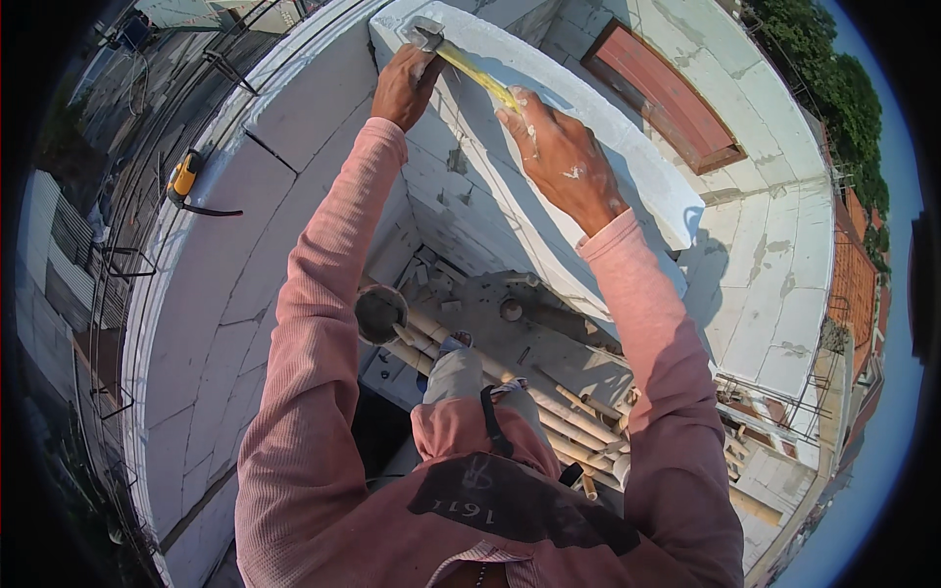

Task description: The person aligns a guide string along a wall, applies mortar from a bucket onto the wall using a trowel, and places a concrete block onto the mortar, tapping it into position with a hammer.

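Note:
My right hand (569, 162), flecked with white, is wrapped round the yellow handle of a hammer (475, 73). The hammer's metal head rests at or just above the far corner of the white block wall (598, 127), beside my left hand (402, 90). My left hand is closed, its fingers curled by the hammer head. Whatever it may hold is hidden behind the fingers and the head. Both arms reach forward in pink sleeves.
On the left wall top lies a yellow-and-black tool (183, 176) near bent steel bars (127, 265). Below me are bamboo poles (578, 421) and a bucket (380, 316) with grey stuff. The floor (490, 294) lies far down. A red-brown frame (667, 98) is in the right wall.

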Motion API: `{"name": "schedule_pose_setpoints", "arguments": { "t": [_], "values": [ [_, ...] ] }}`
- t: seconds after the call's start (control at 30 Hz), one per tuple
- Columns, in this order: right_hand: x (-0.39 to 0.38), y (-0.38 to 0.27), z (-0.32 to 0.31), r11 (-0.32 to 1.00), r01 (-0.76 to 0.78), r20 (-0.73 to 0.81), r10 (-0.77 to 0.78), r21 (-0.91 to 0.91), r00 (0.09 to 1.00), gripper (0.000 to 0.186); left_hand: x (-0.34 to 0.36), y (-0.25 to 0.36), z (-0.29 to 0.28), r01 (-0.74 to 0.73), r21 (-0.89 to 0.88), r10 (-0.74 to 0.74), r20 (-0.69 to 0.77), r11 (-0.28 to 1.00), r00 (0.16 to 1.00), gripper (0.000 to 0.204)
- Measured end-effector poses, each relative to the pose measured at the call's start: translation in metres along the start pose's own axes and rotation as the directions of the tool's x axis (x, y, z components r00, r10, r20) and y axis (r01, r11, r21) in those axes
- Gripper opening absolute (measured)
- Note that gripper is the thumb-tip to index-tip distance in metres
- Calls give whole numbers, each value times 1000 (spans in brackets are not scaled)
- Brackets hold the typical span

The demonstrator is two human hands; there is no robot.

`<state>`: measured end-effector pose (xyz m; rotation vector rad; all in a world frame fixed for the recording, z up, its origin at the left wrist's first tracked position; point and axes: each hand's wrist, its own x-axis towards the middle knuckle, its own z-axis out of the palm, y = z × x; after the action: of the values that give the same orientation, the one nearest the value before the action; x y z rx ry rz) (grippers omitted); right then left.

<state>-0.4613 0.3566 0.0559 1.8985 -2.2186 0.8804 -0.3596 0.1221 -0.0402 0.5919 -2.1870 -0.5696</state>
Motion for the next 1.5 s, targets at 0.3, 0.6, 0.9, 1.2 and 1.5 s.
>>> {"name": "schedule_pose_setpoints", "arguments": {
  "t": [0.3,0.6,0.9,1.2,1.5],
  "values": [
    [0,6,-8,999,-34,7,34,38,999,31,-1,-7,9,-85,8,86,-88,996,992,26],
    [-5,14,5,998,65,-30,-64,21,998,32,-6,-14,13,-68,-96,59,-96,993,994,24],
    [-2,10,-14,998,-54,60,53,14,997,39,-7,-10,9,-45,-59,36,-148,997,988,22],
    [-36,123,-56,920,-275,82,309,-279,948,44,-1,18,9,21,-229,-33,-48,973,998,26],
    [-82,113,-39,833,-302,-312,166,-463,936,36,4,-9,0,66,-237,-27,163,969,986,43]
  ]
}}
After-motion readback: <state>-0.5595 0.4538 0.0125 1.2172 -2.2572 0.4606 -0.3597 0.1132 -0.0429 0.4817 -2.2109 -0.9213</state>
